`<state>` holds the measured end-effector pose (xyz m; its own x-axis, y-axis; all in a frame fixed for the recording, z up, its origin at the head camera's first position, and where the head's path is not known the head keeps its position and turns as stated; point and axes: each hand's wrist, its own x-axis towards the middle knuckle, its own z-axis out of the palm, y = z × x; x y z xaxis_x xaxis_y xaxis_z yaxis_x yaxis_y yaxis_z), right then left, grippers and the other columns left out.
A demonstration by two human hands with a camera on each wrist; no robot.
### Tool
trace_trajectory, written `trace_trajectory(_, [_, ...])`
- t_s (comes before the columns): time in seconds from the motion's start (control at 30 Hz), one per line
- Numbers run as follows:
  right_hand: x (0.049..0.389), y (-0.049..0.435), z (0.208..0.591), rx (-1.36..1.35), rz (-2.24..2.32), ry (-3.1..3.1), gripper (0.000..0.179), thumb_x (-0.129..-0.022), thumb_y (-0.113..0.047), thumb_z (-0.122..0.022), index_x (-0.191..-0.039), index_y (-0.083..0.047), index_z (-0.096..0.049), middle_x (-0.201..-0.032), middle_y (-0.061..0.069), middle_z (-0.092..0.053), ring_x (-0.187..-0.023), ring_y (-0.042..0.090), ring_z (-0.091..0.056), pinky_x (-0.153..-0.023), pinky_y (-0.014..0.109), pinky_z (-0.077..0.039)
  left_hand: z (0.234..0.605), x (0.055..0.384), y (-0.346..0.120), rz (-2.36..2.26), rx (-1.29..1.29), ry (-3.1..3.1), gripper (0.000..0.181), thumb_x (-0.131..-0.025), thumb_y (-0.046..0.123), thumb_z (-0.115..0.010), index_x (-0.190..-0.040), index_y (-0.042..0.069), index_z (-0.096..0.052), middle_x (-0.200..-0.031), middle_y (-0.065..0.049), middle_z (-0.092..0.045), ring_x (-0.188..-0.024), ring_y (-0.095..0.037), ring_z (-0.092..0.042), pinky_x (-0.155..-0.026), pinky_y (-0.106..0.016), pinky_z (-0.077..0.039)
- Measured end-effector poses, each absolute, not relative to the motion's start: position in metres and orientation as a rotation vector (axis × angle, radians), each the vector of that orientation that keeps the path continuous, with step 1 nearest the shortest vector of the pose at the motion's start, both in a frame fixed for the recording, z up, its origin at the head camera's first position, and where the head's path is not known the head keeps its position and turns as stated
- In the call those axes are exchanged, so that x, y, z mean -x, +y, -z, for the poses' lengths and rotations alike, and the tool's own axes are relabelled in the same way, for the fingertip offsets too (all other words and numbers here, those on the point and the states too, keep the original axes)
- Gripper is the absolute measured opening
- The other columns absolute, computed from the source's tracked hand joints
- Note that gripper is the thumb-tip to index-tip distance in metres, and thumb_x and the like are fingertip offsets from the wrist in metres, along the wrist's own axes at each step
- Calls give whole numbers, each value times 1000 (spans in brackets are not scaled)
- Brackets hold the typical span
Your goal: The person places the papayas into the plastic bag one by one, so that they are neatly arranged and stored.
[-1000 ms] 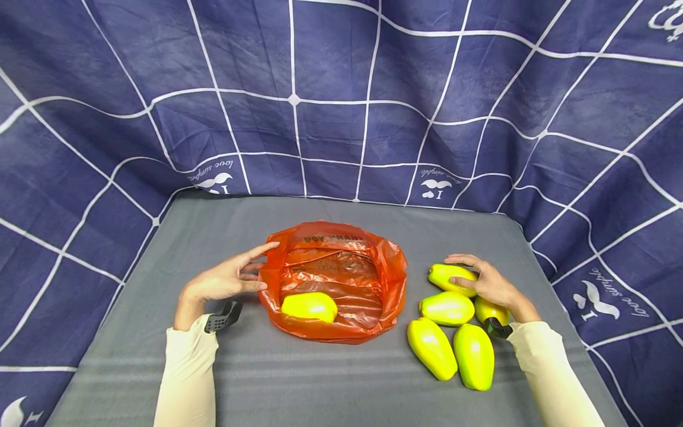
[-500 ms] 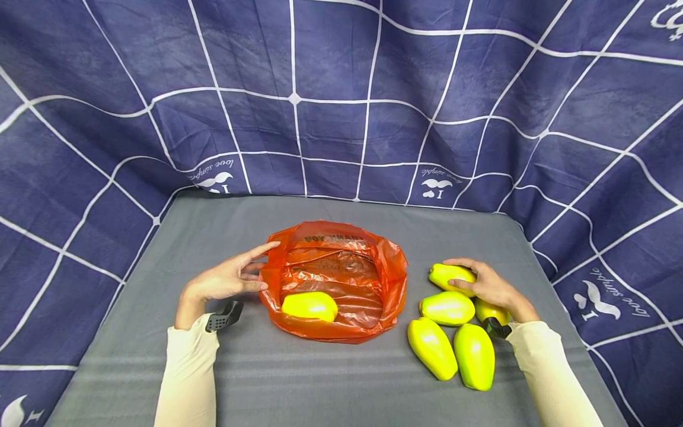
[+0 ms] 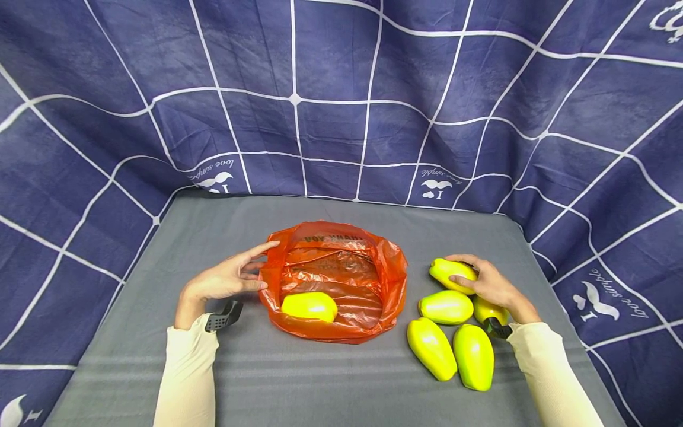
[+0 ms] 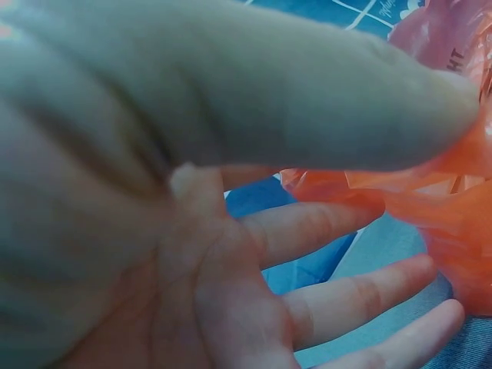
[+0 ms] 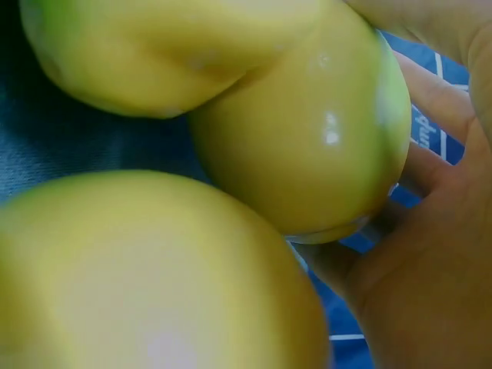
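Observation:
An orange-red plastic bag point(image 3: 393, 279) lies with its mouth spread toward me in the head view. Inside its near left part rests a yellow papaya point(image 3: 309, 306). Beside the bag's left edge is my left hand point(image 3: 221, 281), fingers extended and spread; in the left wrist view its thumb and fingertips reach the orange plastic point(image 4: 461, 238). To the right, my right hand point(image 3: 496, 289) grips the farthest yellow-green papaya point(image 3: 448, 274), thumb on the near side and fingers on the far side. The right wrist view shows that papaya point(image 5: 323, 138) against the palm.
Several loose papayas lie close to the right hand: one point(image 3: 446, 307) just nearer, two point(image 3: 431, 349) in front, and one point(image 3: 490, 311) partly under the wrist. Grey cloth point(image 3: 320, 379) covers the table. A blue gridded curtain point(image 3: 331, 130) rises behind and at both sides.
The papaya in the right hand has shifted and turned slightly, its far end rising. The one just nearer has moved very slightly. My left hand and the bag stay where they were.

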<state>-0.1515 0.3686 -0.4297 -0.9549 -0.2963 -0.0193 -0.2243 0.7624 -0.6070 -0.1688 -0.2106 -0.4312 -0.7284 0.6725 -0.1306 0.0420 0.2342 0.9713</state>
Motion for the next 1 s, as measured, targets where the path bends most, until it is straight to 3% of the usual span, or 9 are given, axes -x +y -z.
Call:
trace_trajectory(0.27, [153, 362, 419, 423, 942, 2887, 44, -94, -26, -72, -136, -18, -61, -131, 11, -64, -111, 21, -55, -90, 16, -40, 430, 168, -211, -1516, -668, 2009, 89, -92, 3, -70, -161, 11, -15, -161, -27, -21, -142, -53, -33, -105, -43, -49])
trace_trajectory(0.43, [153, 359, 416, 466, 977, 2938, 43, -93, -23, -73, -135, -18, -62, -129, 11, -65, -109, 18, -55, -90, 11, -38, 430, 167, -210, -1522, -662, 1994, 89, -92, 3, -70, -161, 10, -14, -161, -27, -20, -142, -54, -33, -105, -41, -50])
trace_trajectory(0.73, [155, 349, 403, 523, 1026, 2959, 45, -93, -23, -74, -135, -21, -62, -128, 5, -64, -104, 2, -53, -86, 11, -39, 430, 167, -211, -1513, -659, 1992, 89, -92, 3, -70, -161, 10, -14, -161, -27, -20, -142, -53, -32, -105, -40, -50])
trace_trajectory(1.0, [152, 331, 396, 569, 1086, 3002, 45, -89, -18, -77, -132, -21, -65, -126, 3, -66, -104, 1, -54, -85, 10, -40, 430, 168, -210, -1506, -656, 1992, 89, -92, 4, -69, -161, 10, -13, -160, -27, -20, -143, -53, -31, -106, -45, -48])
